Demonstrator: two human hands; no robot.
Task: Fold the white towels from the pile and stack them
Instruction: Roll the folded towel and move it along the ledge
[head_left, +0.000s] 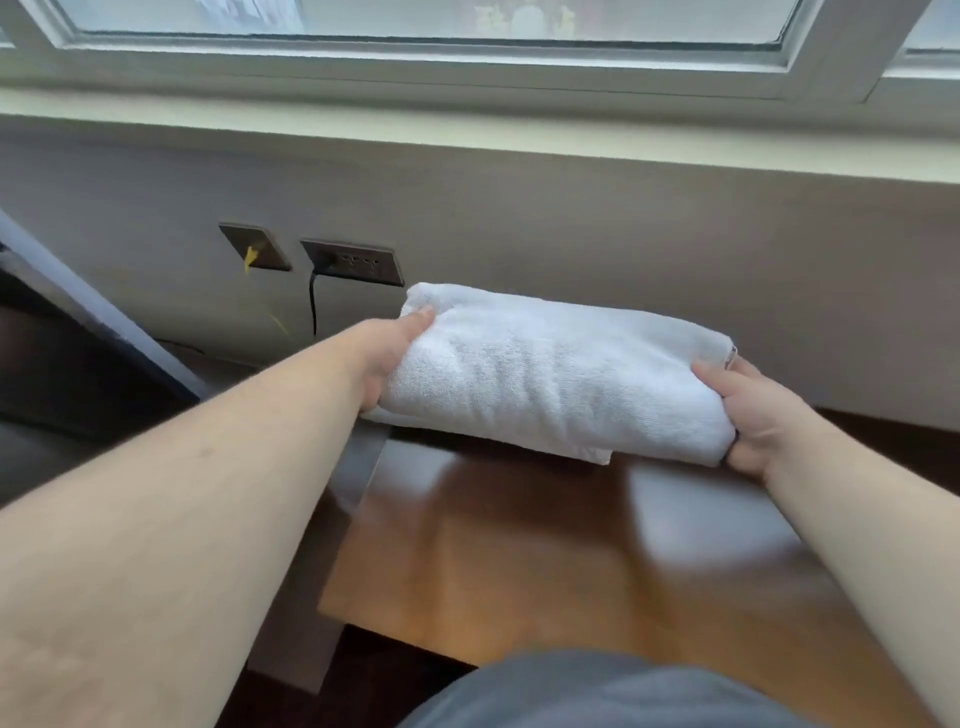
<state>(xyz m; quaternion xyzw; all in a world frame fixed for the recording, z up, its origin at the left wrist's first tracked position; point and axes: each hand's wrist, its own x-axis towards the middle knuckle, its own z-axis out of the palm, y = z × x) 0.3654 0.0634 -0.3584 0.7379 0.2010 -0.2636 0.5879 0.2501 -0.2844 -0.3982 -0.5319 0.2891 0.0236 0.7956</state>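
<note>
White terry filled the middle of my head view: one folded towel (558, 371), a thick oblong bundle, was held up between both hands near the far edge of the wooden table (519, 551), close to the wall under the window sill (467, 140). My left hand (387, 358) gripped its left end, thumb on top and fingers curled underneath. My right hand (748, 415) clamped the right end the same way, thumb over the top edge and fingers wrapped below. A loose corner of cloth hung from the underside, and I could not tell whether the bundle touched the tabletop or hung just above it.

I judged this towel to be folded and on its way to being set down. No stack and no pile showed anywhere in view, so I could not say how many were finished or remained. Behind the left end, a power socket panel (353, 262) with a black cable (313, 306) sat on the wall beside a second plate with a yellow tag (250, 258).
</note>
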